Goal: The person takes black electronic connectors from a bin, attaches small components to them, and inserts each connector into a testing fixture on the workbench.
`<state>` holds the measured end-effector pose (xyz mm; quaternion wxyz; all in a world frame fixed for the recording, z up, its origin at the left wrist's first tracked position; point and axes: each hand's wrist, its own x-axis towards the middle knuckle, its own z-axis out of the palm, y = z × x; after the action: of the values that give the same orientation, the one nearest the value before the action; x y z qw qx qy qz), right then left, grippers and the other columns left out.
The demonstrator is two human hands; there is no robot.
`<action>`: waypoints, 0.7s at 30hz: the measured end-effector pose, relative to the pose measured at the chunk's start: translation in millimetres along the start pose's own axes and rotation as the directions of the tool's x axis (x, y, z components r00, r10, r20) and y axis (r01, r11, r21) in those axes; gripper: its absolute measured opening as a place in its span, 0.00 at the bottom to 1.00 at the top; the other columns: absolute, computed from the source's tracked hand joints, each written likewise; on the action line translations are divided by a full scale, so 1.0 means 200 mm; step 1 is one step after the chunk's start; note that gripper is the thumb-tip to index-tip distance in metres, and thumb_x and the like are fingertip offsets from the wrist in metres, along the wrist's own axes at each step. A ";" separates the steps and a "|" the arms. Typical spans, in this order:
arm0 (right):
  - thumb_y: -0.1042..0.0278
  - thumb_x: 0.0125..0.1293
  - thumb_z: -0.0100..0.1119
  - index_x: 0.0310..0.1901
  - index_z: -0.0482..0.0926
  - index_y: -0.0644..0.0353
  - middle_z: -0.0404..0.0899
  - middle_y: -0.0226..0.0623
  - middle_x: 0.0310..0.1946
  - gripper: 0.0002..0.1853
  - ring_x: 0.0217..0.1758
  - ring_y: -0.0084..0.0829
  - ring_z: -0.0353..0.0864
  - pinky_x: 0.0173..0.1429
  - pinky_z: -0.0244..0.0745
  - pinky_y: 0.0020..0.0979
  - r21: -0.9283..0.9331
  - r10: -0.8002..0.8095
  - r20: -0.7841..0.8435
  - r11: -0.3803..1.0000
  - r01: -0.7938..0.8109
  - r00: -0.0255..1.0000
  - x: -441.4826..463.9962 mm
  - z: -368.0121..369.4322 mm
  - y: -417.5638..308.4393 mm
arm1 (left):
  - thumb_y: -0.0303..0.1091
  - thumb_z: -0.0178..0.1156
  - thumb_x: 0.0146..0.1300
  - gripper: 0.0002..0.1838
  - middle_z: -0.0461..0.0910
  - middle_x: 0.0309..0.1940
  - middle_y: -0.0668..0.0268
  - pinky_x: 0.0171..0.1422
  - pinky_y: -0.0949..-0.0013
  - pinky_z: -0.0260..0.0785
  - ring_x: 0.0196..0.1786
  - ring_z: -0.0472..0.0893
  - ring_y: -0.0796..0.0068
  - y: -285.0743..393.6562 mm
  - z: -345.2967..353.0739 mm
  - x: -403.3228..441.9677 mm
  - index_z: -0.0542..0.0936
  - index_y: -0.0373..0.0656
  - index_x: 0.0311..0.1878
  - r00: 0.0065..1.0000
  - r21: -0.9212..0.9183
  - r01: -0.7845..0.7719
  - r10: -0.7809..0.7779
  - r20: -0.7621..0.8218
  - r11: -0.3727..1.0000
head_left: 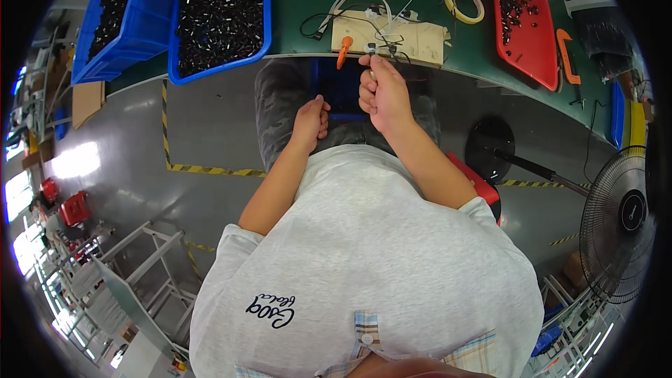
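Note:
My right hand (386,92) is closed just in front of the bench edge, thumb and forefinger pinched close to the small connector on a wooden board (425,40). Whatever sits in that pinch is too small to name. Lower and to the left, my left hand (310,123) is curled closed above my lap; its fingers hide anything inside. Wires and small fittings are fixed on the board. An orange clamp-like handle (345,49) sticks out over its front left edge. Under the bench edge, between my knees, is a dark blue container (327,77).
Two blue bins, one a tray (268,7), hold many small black parts at the left. On the right are a yellow tape roll (479,8), a red tray (535,63) with black parts and an orange tool (565,56). A fan (619,220) stands at the right.

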<state>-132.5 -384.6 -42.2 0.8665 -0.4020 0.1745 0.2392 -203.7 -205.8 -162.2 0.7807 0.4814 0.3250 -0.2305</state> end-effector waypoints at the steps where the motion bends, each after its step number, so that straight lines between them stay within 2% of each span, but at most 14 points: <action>1: 0.56 0.83 0.45 0.50 0.74 0.56 0.60 0.21 0.20 0.13 0.14 0.15 0.53 0.17 0.48 0.22 0.031 0.017 0.000 0.999 -0.017 1.000 0.00 0.01 -0.01 | 0.49 0.50 0.80 0.17 0.62 0.18 0.75 0.19 0.74 0.47 0.16 0.57 0.83 0.00 0.00 0.00 0.72 0.47 0.40 1.000 0.001 0.004 -0.004 -0.003 1.000; 5: 0.56 0.83 0.45 0.50 0.74 0.56 0.60 0.21 0.20 0.13 0.14 0.16 0.53 0.17 0.48 0.22 0.082 0.042 -0.011 0.996 -0.041 0.999 -0.01 0.02 -0.01 | 0.49 0.50 0.80 0.17 0.62 0.18 0.75 0.19 0.73 0.47 0.15 0.57 0.83 0.00 0.01 0.00 0.72 0.47 0.40 1.000 0.001 0.007 -0.007 -0.005 1.000; 21: 0.54 0.83 0.45 0.50 0.74 0.54 0.59 0.20 0.19 0.13 0.15 0.14 0.52 0.18 0.48 0.21 0.033 0.039 0.021 0.999 -0.040 0.999 0.00 0.00 -0.01 | 0.49 0.49 0.80 0.16 0.61 0.17 0.75 0.18 0.73 0.47 0.15 0.57 0.83 -0.01 0.01 0.00 0.72 0.47 0.39 1.000 0.008 -0.024 0.024 0.008 1.000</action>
<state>-131.5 -385.6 -40.8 0.8698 -0.3816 0.1777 0.2574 -204.2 -207.4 -162.5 0.7828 0.4875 0.3152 -0.2241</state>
